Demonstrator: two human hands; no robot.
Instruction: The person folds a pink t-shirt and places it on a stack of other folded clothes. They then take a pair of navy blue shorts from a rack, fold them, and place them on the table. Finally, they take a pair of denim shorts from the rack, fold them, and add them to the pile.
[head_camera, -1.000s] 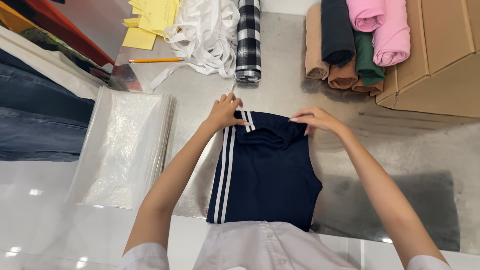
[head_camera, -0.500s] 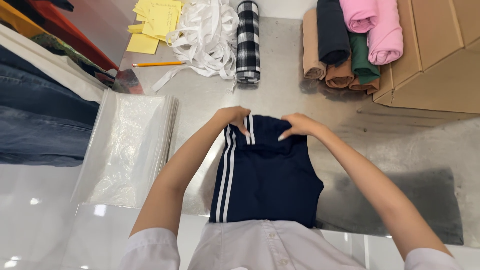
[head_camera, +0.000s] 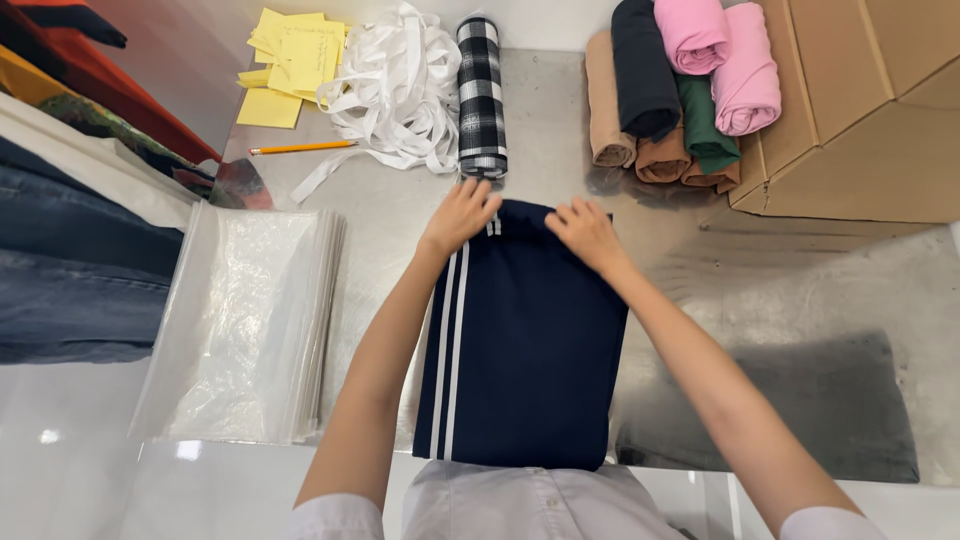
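A navy garment with two white side stripes (head_camera: 530, 340) lies folded lengthwise on the metal table (head_camera: 400, 220), running from my chest to the middle of the table. My left hand (head_camera: 462, 213) and my right hand (head_camera: 585, 232) both grip its far end, where the cloth is curled over into a small roll. The hands sit close together, a little apart, fingers curved over the rolled edge.
A stack of clear plastic bags (head_camera: 245, 320) lies to the left. A rolled checked cloth (head_camera: 481, 95), white ribbon (head_camera: 395, 85), yellow notes (head_camera: 290, 60) and a pencil (head_camera: 300, 148) lie beyond. Rolled garments (head_camera: 680, 90) and a cardboard box (head_camera: 860, 110) stand at the right. Folded jeans (head_camera: 70, 270) at far left.
My hands have come closer together on the garment's far end and have turned it over toward me into the beginning of a roll.
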